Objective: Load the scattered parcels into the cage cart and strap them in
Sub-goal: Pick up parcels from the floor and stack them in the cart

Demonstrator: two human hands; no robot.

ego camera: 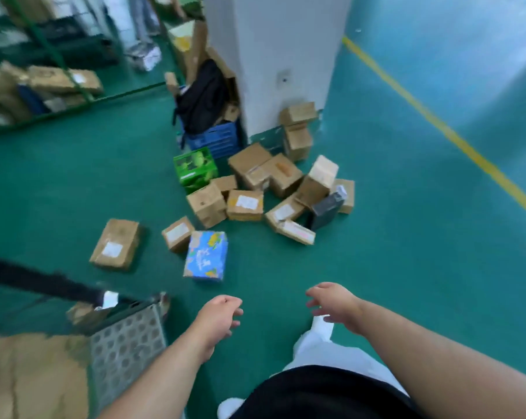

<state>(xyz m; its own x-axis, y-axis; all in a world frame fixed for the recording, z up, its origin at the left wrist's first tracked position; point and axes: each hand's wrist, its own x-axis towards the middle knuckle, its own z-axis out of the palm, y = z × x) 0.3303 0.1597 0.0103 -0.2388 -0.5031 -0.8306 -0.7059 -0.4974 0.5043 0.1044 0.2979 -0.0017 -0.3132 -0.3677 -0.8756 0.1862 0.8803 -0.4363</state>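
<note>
- Left hand (217, 317) and right hand (335, 306) are held out low in front of me, fingers loosely curled, both holding nothing.
- Green painted floor (391, 237) runs everywhere. A yellow line (437, 125) slants across it at the right, and a white pillar (279, 55) rises at the far middle.
- The parcels (245, 205) lie scattered on the floor at the near foot of that pillar, well apart from my hands.
- The cage cart (125, 349) stands at my near left, its perforated metal side towards me, with a black strap (38, 278) crossing just beyond it.
- The picture's left and bottom edges cut the cart off, and brown cardboard (29, 373) shows inside it, blurred. A green-framed cart (44, 114) with boxes at the far left is smeared too.
- I count one green box (195, 170), one blue printed box (206, 256), one dark grey parcel (328, 208) and about a dozen brown cartons (115, 244); the heap overlaps too much for an exact count.
- One blue crate (216, 139) stands against the pillar with one black backpack (202, 95) on it.
</note>
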